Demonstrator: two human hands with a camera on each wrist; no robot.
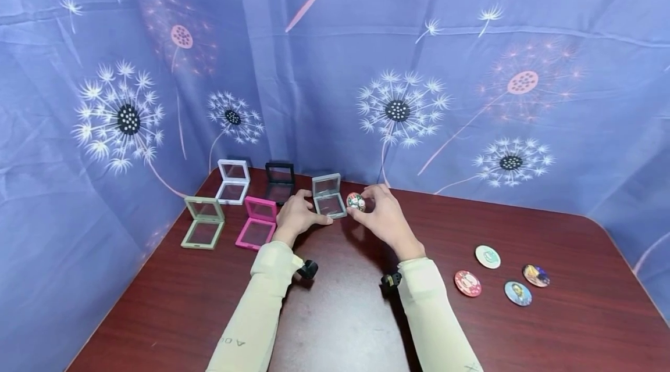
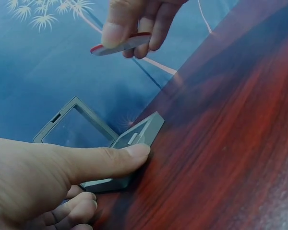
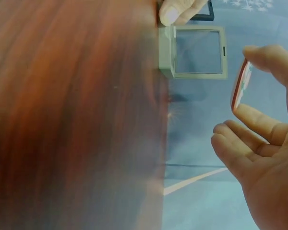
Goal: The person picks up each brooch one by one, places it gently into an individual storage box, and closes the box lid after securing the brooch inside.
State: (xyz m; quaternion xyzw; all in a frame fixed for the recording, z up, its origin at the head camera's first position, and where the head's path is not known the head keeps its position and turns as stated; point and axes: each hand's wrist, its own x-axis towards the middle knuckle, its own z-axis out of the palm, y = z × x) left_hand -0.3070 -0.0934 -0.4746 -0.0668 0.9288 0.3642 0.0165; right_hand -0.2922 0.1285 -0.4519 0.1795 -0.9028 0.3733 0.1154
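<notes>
A grey hinged display frame (image 1: 330, 205) with clear panels stands open on the table, its lid tilted up at the back. My left hand (image 1: 299, 214) holds it at the left, the thumb on the front edge of the base (image 2: 151, 132) and the index finger near the hinge. Just to its right, my right hand (image 1: 384, 216) pinches a round button badge (image 1: 356, 201) by its rim between thumb and index finger. In the right wrist view the badge (image 3: 240, 86) is on edge, raised off the table, with its other fingers loosely bent below.
Left of the hands stand more opened display frames: white (image 1: 232, 182), black (image 1: 280, 182), green (image 1: 203, 222) and pink (image 1: 257, 223). Several round badges (image 1: 488, 257) lie at the right of the dark red table (image 1: 340, 314). A blue dandelion curtain (image 1: 324, 70) hangs along the back.
</notes>
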